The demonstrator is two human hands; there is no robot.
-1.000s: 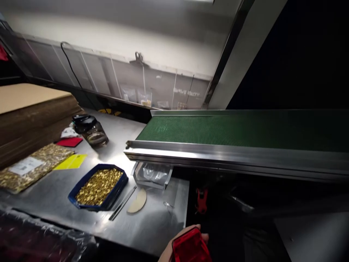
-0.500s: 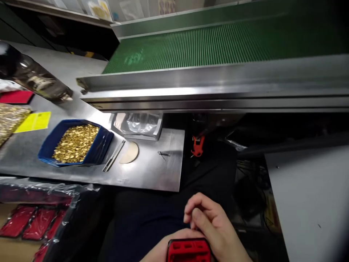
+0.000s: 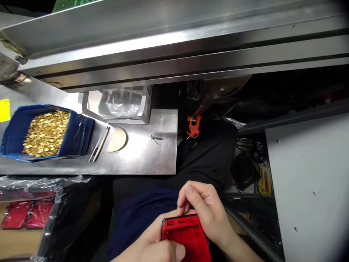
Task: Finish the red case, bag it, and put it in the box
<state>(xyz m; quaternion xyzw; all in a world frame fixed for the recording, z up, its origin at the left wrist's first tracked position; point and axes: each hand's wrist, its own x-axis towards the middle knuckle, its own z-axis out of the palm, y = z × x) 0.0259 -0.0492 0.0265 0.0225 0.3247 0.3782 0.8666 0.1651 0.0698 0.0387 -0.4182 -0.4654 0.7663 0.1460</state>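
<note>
A red plastic case (image 3: pixel 188 236) with a black rim and slots along its far wall lies in my left hand (image 3: pixel 154 242). The left thumb presses into its open inside, and the fingers pass underneath. At the far right corner of the case, my right hand (image 3: pixel 204 207) is closed, thumb against curled fingers. Whatever those fingertips may pinch is hidden. On the metal table, a blue bin (image 3: pixel 80 133) holds many small gold-coloured metal pieces (image 3: pixel 47 134).
Right of the bin lie a thin knife-like tool (image 3: pixel 98 145), a beige disc (image 3: pixel 117 140) and a nail clipper (image 3: pixel 156 138). A grey tray (image 3: pixel 144 109) contains clear plastic. Bagged red cases (image 3: pixel 17 214) fill part of a lined box. A metal conveyor frame (image 3: pixel 163 47) crosses above.
My view has tilted down and come closer, so more of the red case shows. My left thumb now appears inside it. The right hand stays closed at the case's far edge.
</note>
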